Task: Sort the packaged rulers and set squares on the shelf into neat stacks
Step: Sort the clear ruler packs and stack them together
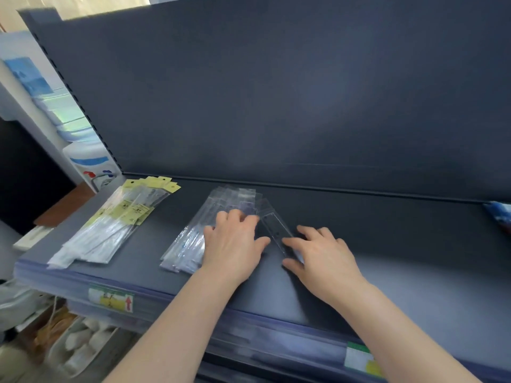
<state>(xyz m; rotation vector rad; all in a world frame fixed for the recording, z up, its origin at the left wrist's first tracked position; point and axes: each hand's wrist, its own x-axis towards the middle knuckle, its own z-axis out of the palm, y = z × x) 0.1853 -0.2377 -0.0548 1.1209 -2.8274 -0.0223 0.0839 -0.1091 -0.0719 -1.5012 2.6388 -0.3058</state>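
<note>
On the dark grey shelf (387, 266) lie two heaps of packaged rulers. At the left is a fanned pile with yellow header cards (116, 225). In the middle is a stack of clear sleeves (193, 239). My left hand (235, 241) lies flat on that clear stack, fingers spread. One clear ruler pack (276, 228) lies askew at the stack's right edge, between my hands. My right hand (320, 255) rests on the shelf with its fingertips and thumb against the near end of this pack.
The shelf's back panel (276, 92) rises right behind the stacks. A blue packet (500, 217) pokes in at the far right. Price labels (110, 298) sit on the front rail. Bins of goods (80, 344) stand below left, and plastic boxes (63, 114) beyond the left upright.
</note>
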